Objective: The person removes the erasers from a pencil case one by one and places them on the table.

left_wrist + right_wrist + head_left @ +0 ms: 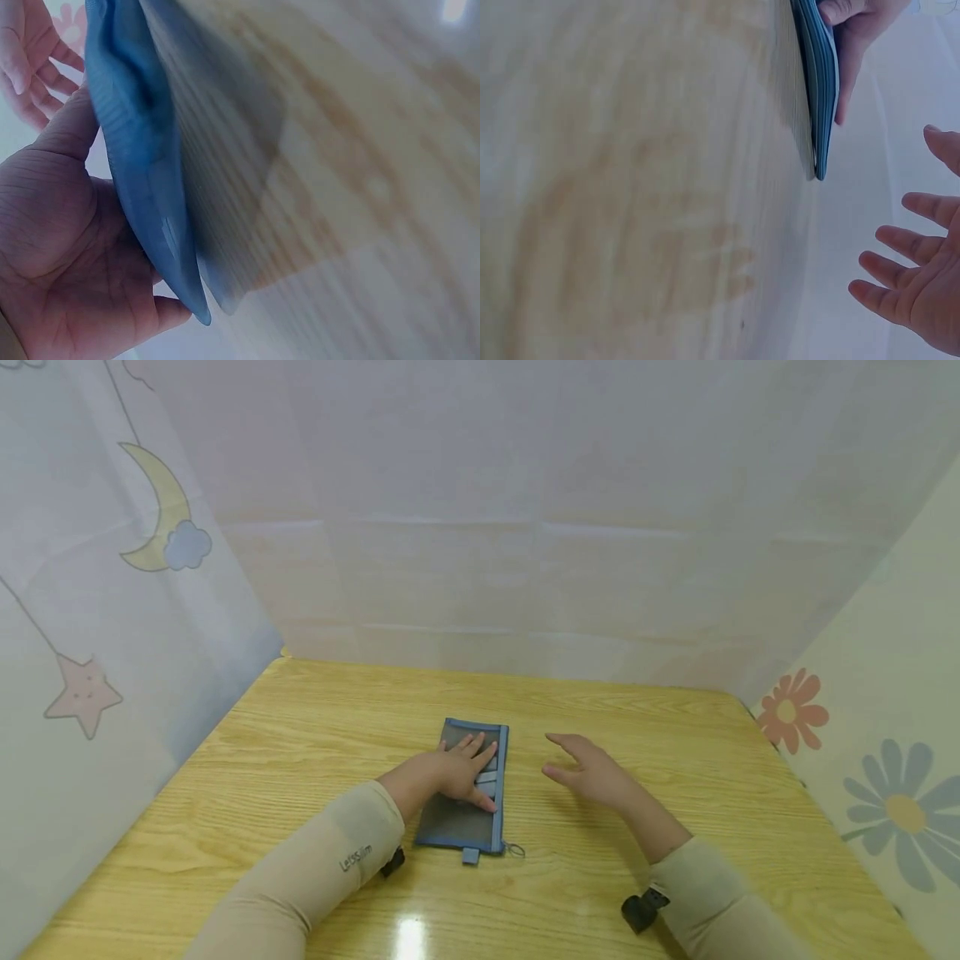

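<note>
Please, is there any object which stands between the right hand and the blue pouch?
Nothing visible stands between the right hand and the blue pouch; in the head view, only wooden tabletop shows in the gap. The left hand, however, rests on the pouch and covers part of its middle.

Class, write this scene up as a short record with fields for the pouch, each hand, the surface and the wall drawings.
Pouch: blue-edged pouch, lying on the table
Left hand: fingers spread, resting on the pouch
Right hand: open, beside the pouch, not touching it
Surface: wood-grain table
Wall drawings: moon, star, flowers
</note>
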`<control>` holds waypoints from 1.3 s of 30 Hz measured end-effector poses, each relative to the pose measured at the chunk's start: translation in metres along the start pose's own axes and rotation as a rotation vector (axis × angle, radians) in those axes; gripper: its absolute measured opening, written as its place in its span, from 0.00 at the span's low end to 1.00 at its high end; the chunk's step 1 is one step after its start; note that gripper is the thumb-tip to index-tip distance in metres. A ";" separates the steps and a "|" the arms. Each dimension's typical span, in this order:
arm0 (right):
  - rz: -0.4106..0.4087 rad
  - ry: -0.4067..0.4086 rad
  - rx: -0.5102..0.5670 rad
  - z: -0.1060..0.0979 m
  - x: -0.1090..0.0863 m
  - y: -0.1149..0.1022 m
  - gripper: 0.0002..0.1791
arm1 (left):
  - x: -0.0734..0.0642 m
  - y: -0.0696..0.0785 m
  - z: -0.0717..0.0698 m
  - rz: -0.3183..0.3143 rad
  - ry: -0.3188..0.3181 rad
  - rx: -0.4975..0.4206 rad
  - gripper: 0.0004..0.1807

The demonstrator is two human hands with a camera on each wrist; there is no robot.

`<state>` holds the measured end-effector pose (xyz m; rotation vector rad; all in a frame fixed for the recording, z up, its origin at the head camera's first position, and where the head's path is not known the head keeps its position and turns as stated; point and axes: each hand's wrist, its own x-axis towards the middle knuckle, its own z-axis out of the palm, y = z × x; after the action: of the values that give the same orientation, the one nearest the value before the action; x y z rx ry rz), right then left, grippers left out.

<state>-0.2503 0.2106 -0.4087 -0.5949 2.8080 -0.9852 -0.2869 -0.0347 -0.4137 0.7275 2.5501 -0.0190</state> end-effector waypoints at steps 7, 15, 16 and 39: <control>-0.007 0.004 0.031 0.007 -0.002 -0.012 0.30 | 0.001 -0.001 0.000 0.000 0.001 -0.014 0.57; -0.029 -0.065 0.054 0.014 -0.003 -0.019 0.26 | 0.015 -0.008 0.010 0.003 0.000 0.008 0.61; -0.041 -0.081 0.057 0.015 -0.003 -0.020 0.25 | 0.016 -0.008 0.010 0.002 0.003 0.006 0.61; -0.249 -0.532 0.139 0.039 -0.006 -0.030 0.09 | 0.002 0.000 0.004 0.010 0.025 0.074 0.67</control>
<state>-0.2265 0.1690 -0.4203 -1.0292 2.2192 -0.8851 -0.2866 -0.0337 -0.4179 0.7731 2.5815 -0.1023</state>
